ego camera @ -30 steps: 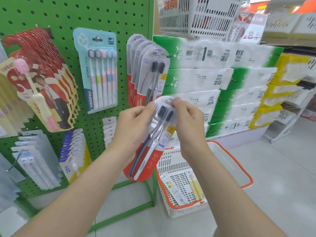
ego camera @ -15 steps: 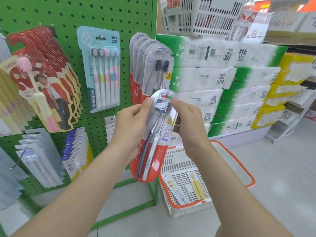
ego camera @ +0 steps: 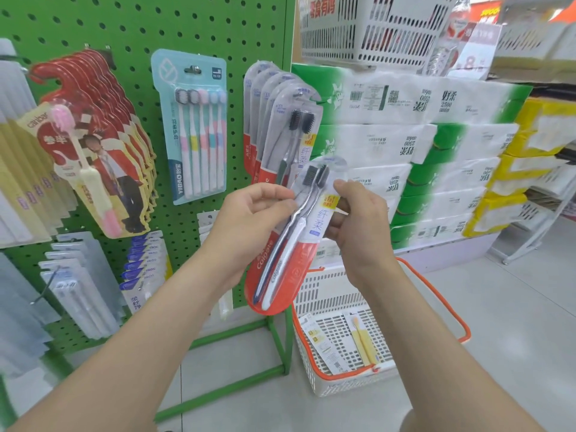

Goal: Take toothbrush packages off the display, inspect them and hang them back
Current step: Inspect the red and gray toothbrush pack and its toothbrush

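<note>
View: head camera, looking forward and down at both hands in front of a shop display.
Held item: Colgate twin toothbrush pack (ego camera: 293, 238), off its hook and in the air, in front of the right edge of the green pegboard (ego camera: 124, 23) and above the shopping basket (ego camera: 324, 288).
Long axis: diagonal, running from the red rounded end at lower left to the clear rounded top at upper right.
Pointing: dark bristle heads up and to the right, handles down and to the left. The printed front faces the camera.
Left hand (ego camera: 249, 226): gripping. Thumb and fingertips pinch the pack's left edge just below the bristle heads.
Right hand (ego camera: 358, 226): gripping. The thumb lies on the front at the right edge, and the curled fingers go behind the pack.
Source row: hanging twin packs (ego camera: 280, 126) of the same kind, upright on a peg, just above and left of the held pack's top. Touching or not: cannot tell.
Neighbours on the board: a five-brush pack (ego camera: 194, 126) to the left, then a stack of red packs (ego camera: 93, 145) with a pink brush in front.
Basket: white with an orange rim, standing on the floor. A yellow toothbrush package (ego camera: 363, 341) lies flat inside it.
Right background: stacked tissue packs (ego camera: 405, 126), blurred.
</note>
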